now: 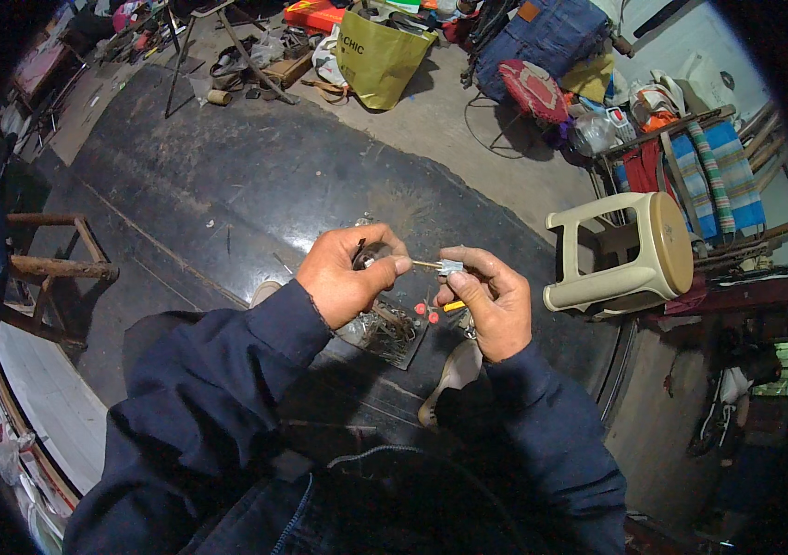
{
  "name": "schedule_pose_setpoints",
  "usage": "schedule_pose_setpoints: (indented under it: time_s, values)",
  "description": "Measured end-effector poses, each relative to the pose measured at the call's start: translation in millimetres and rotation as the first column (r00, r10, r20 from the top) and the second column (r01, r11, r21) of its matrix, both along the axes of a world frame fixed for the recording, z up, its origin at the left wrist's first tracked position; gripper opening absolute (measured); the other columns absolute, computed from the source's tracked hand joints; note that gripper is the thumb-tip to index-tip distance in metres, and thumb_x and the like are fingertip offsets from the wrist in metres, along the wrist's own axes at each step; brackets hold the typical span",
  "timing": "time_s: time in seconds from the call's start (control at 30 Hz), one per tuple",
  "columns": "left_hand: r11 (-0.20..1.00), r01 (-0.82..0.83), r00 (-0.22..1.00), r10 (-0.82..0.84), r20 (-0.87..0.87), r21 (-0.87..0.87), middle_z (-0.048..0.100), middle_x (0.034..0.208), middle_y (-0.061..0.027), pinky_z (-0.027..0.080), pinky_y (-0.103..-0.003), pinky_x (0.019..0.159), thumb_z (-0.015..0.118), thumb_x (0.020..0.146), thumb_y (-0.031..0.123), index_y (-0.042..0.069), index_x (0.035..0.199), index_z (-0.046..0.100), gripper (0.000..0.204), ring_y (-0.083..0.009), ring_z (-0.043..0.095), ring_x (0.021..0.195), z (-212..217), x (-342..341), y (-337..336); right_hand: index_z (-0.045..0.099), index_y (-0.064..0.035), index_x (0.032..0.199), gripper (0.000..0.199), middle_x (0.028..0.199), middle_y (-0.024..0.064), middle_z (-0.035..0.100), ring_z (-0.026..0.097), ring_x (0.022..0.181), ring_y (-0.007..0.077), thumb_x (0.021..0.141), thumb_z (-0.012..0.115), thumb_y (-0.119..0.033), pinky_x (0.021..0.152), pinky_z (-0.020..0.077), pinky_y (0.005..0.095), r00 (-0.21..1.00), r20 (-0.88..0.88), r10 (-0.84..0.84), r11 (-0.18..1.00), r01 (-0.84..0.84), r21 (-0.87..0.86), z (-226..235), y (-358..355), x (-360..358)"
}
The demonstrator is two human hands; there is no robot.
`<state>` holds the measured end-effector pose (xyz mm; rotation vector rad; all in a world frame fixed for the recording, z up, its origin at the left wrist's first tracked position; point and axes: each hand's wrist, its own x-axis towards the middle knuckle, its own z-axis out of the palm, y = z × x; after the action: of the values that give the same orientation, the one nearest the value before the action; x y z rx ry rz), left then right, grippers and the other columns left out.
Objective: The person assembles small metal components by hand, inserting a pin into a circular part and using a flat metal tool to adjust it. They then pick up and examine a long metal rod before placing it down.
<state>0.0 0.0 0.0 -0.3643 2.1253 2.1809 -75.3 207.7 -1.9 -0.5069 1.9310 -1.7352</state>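
Thin rod (426,265) meets small grey piece (450,267) above a dark floor mat (255,176)

The left hand (352,275) is narrowed to a pinch, thumb and forefinger closed on one end of the rod. The right hand (497,301) pinches the grey piece at the rod's other end. A yellow strip (454,305) shows just under the right thumb; whether that hand grips it, I cannot tell. Below, red pieces (434,317) lie near a heap of small metal bits (392,326).

Beyond the mat, a yellow bag (380,65) carries dark capital lettering. The blue denim (542,46) bears a brown patch (529,11), its marking too small to read. A beige plastic stool (583,296) stands at the right.
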Motion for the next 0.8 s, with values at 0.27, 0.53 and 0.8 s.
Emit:
schedule_pose_setpoints:
  time_s: [0.27,0.53,0.8]
  values:
    - [1.000,-0.002,1.000,0.002,-0.026,-0.016,0.057,0.068,0.0037,0.039,-0.022,0.048,0.068,0.092,0.014,0.005,0.092,0.065,0.010,-0.0039,0.051,0.055,-2.4,-0.3,4.7,0.062,0.0008,0.120,0.027,0.090,0.0050,0.066,0.063,0.075,0.0088,0.093,0.064,-0.005,0.062,0.0471,0.0206,1.000,0.024,-0.002,0.999,0.003,-0.043,2.6,-0.4,1.6]
    - [1.000,0.009,1.000,-0.009,-0.020,0.016,0.055,0.065,0.0039,0.038,-0.021,0.047,0.067,0.093,0.015,0.005,0.090,0.065,0.011,-0.0040,0.050,0.053,-2.5,-0.2,5.5,0.059,-0.0001,0.118,0.028,0.097,0.0044,0.064,0.063,0.079,0.0098,0.091,0.066,-0.004,0.065,0.0478,0.0220,0.999,0.053,-0.001,0.997,0.005,-0.074,0.2,-0.6,2.0]
    - [0.999,0.025,0.997,-0.028,-0.070,-0.033,0.054,0.060,0.0026,0.036,-0.023,0.046,0.063,0.096,0.021,0.003,0.085,0.065,0.021,-0.0049,0.048,0.050,-7.8,-0.3,4.6,0.058,-0.0004,0.117,0.028,0.098,0.0041,0.063,0.063,0.080,0.0102,0.090,0.066,-0.001,0.068,0.0486,0.0225,0.998,0.055,-0.005,0.996,0.010,-0.084,-1.1,-1.5,2.4]
